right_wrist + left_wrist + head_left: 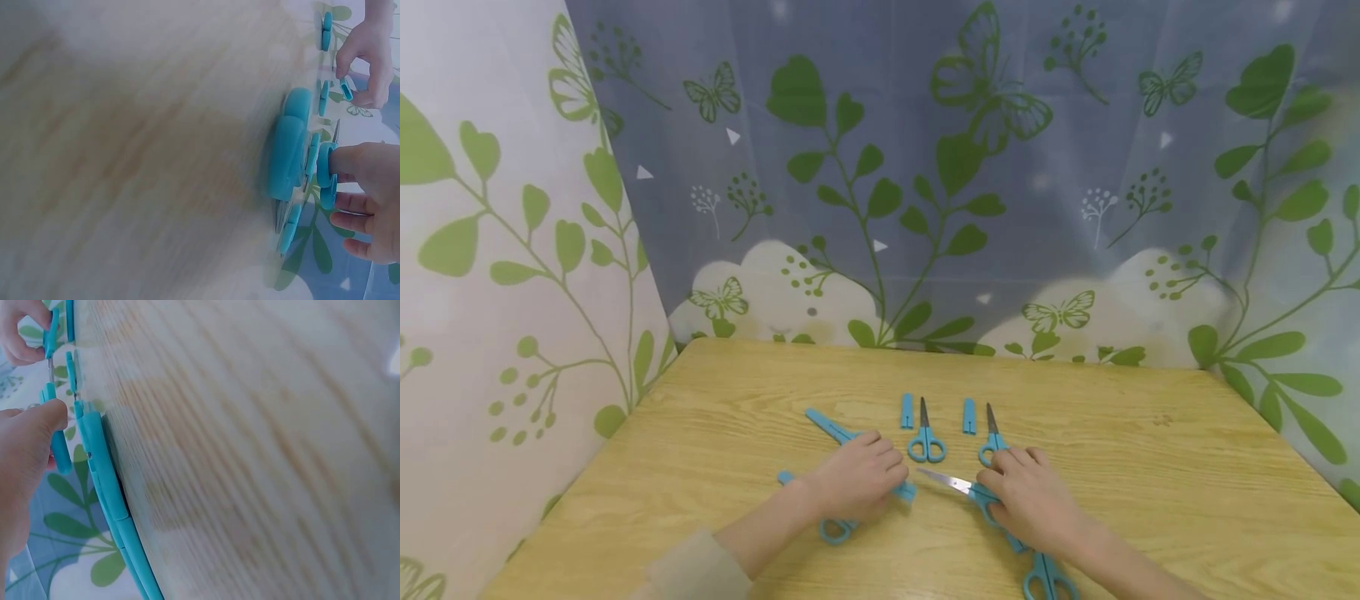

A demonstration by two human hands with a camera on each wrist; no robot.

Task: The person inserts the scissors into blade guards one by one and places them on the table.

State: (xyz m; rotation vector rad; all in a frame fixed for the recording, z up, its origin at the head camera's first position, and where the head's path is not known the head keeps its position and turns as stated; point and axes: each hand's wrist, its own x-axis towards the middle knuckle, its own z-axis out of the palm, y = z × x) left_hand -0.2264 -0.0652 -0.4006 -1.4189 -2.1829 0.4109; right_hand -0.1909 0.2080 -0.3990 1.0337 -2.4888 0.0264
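My left hand [859, 475] holds a blue blade cap [904, 490], its end poking out past the fingers. My right hand [1033, 496] grips blue-handled scissors [983, 502] by the handles, their bare blades pointing left toward the cap. In the head view the blade tip and the cap are apart. Two capped scissors lie by the left arm: one pair [829, 425] beyond the hand, the other [837, 531] partly under the forearm. Below the right hand lie more scissors [1048, 577]; the right wrist view shows their bare blades [281, 215] beside a loose cap [290, 229].
Uncapped scissors [927, 446] lie mid-table beside their cap [907, 411]. To their right are another uncapped pair [992, 421], partly behind the right hand, and a cap [969, 415]. The wooden table [1150, 467] backs onto a leaf-patterned curtain [887, 167].
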